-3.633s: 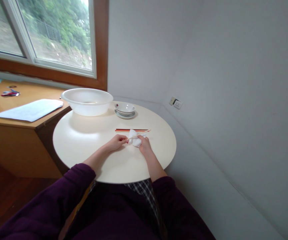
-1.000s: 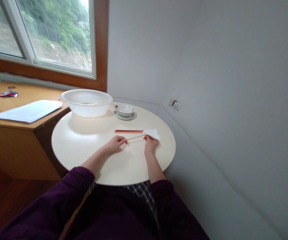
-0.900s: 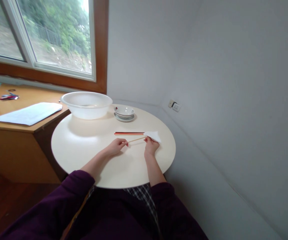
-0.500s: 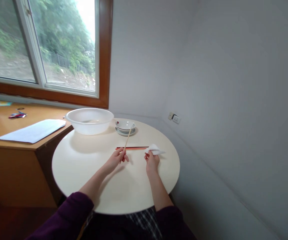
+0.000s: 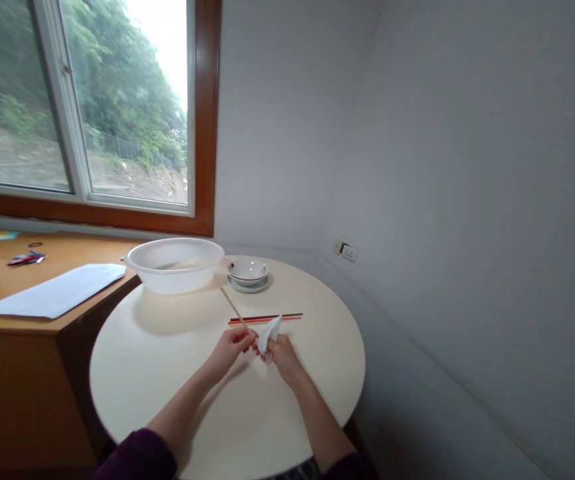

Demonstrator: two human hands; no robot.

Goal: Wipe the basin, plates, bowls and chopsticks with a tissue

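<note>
A light wooden chopstick (image 5: 234, 307) is pinched in my left hand (image 5: 231, 348), its far end pointing up and left over the table. My right hand (image 5: 283, 355) is closed on a crumpled white tissue (image 5: 270, 333), right beside my left fingers. The chopstick's near end runs toward the tissue; whether the tissue wraps it is hidden by my fingers. Just beyond both hands, several dark and red chopsticks (image 5: 267, 319) lie side by side on the round white table (image 5: 177, 373).
A large translucent white basin (image 5: 174, 273) with some liquid stands at the table's back left. Next to it, a white bowl (image 5: 248, 270) rests on another dish. A wooden desk (image 5: 17, 293) with white paper (image 5: 57, 290) adjoins at left. The wall borders the right side.
My right hand has moved left with the tissue and now meets my left hand. The chopstick has swung from leaning right to leaning left. The view has tipped slightly upward.
</note>
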